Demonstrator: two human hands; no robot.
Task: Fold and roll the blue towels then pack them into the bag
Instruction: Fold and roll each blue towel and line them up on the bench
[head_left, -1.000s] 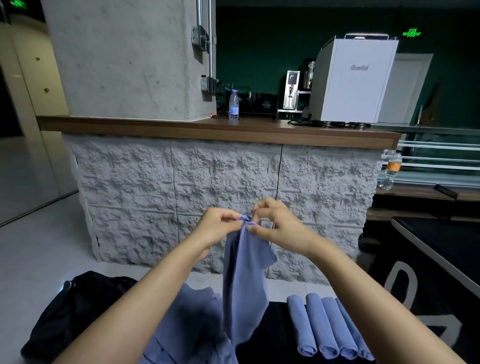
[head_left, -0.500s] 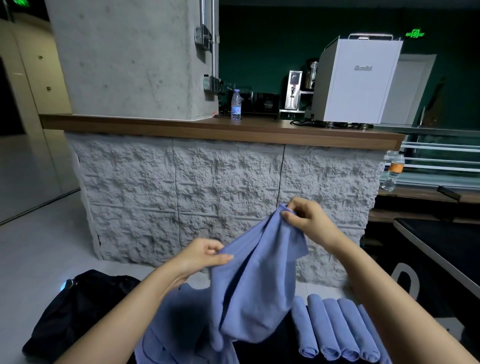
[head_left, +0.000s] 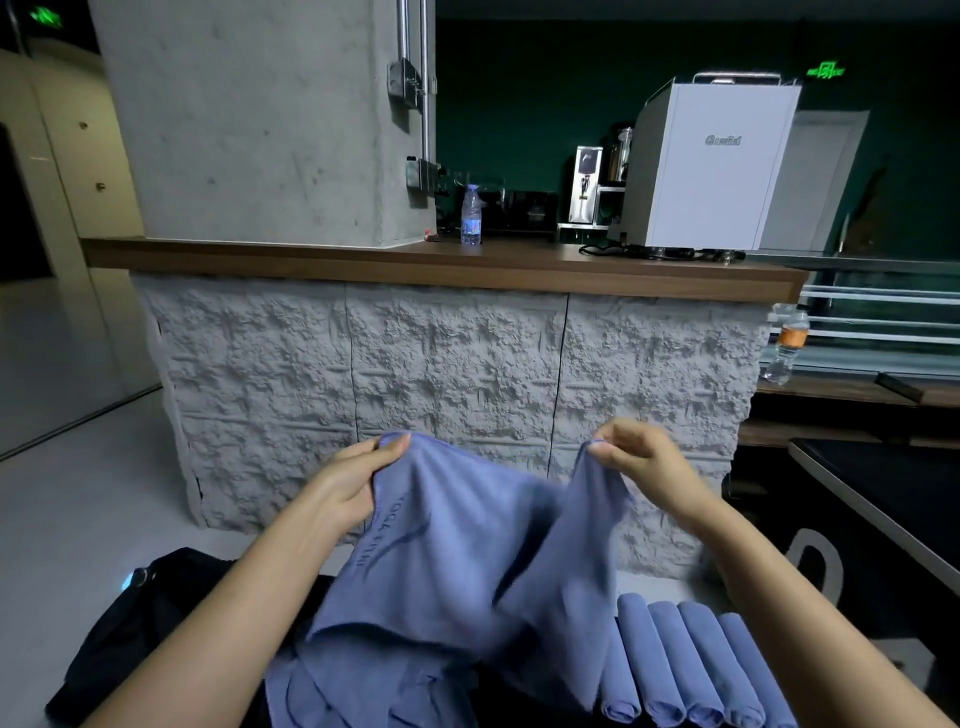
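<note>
Left hand (head_left: 343, 483), right hand (head_left: 644, 467) pinch towel (head_left: 467, 561)

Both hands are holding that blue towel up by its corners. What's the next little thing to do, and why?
Probably lower the blue towel and lay it flat for the first fold. The left hand and the right hand each pinch a top corner. The towel hangs spread open but slack between them, not yet folded, while the rolled towels lie finished at the right.

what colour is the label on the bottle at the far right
Orange, wrapped round the clear bottle; the head view shows it, at its right edge.
</note>
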